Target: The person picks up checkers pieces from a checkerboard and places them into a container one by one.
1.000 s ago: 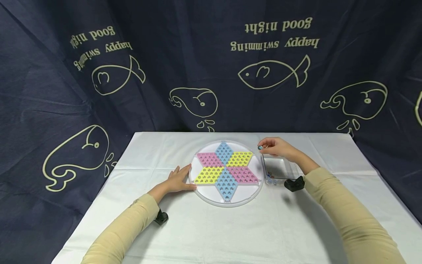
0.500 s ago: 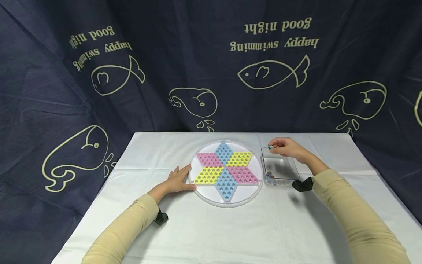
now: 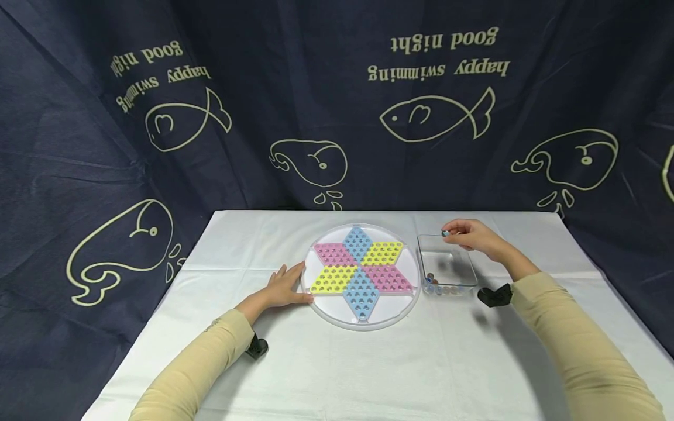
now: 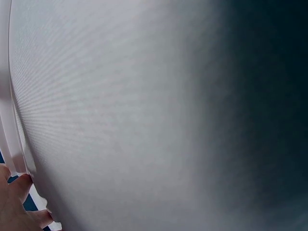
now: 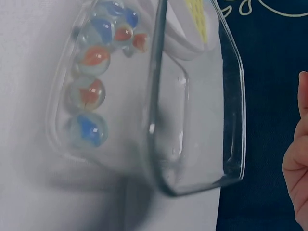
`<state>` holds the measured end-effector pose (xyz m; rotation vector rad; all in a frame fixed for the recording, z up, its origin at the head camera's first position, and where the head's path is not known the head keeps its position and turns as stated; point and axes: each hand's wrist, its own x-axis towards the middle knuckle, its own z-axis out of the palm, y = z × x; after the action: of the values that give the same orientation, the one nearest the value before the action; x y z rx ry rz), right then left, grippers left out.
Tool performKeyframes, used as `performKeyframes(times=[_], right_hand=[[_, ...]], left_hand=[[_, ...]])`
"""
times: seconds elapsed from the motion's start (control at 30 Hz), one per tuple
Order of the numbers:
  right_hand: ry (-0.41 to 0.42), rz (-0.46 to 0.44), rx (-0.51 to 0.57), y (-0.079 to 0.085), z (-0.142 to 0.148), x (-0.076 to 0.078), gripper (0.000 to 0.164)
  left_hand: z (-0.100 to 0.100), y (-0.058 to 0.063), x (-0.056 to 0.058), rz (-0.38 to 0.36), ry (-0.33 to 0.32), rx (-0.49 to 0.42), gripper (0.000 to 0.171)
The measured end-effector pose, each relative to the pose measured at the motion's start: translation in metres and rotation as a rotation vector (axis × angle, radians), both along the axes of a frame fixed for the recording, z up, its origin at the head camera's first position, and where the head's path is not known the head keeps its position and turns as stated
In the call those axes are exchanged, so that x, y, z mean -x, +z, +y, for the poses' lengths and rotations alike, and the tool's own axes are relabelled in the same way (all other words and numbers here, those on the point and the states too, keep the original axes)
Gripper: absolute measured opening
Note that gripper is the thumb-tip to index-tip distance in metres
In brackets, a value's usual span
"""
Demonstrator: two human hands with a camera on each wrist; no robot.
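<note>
A round white Chinese checkers board [image 3: 389, 307] with a pink, yellow and blue star lies mid-table. My left hand [image 3: 282, 288] rests at its left rim, fingers spread; only some of its fingers [image 4: 19, 190] appear in the left wrist view. Thumb and fingers of my right hand [image 3: 478, 240] pinch a bluish marble [image 3: 445, 234] above the far edge of a clear glass container [image 3: 420, 260]. In the right wrist view the same hand [image 5: 298, 159] is partly cut off at the right edge, its marble out of sight. Blue and orange marbles [image 5: 90, 93] line the container's near side.
White cloth [image 3: 368, 374] covers the table. Behind it hangs a dark blue curtain [image 3: 316, 88] with fish and whale drawings. The container stands close beside the board's right rim. Black wrist cameras [image 3: 495, 296] hang under both forearms.
My right hand has moved right, from between board and container to the container's far right, with the marble still pinched. The left hand has stayed at the board's rim.
</note>
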<state>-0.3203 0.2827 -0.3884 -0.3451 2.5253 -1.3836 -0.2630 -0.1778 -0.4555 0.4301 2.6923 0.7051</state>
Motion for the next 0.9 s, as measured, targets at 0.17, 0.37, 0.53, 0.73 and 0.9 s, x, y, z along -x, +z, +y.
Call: performKeyframes(times=[0.17,0.37,0.53,0.73,0.9], right_hand=[[-0.006,0.009,0.005,-0.001,0.007,-0.003,0.041],[-0.02,0.005,-0.027,-0.004,0.015,-0.005,0.043],[-0.034,-0.012,-0.041,-0.005,0.019,-0.007,0.042],[-0.039,-0.01,-0.03,-0.008,0.021,-0.008,0.041],[-0.039,-0.003,-0.023,-0.01,0.024,-0.009,0.042]], left_hand=[[0.0,0.0,0.0,0.0,0.004,-0.002,0.097],[0.0,0.001,-0.001,-0.007,0.004,-0.003,0.097],[0.0,0.001,-0.001,-0.012,0.002,0.0,0.099],[0.0,0.001,-0.001,-0.017,0.004,0.008,0.098],[-0.001,-0.001,0.0,-0.002,0.002,0.005,0.098]])
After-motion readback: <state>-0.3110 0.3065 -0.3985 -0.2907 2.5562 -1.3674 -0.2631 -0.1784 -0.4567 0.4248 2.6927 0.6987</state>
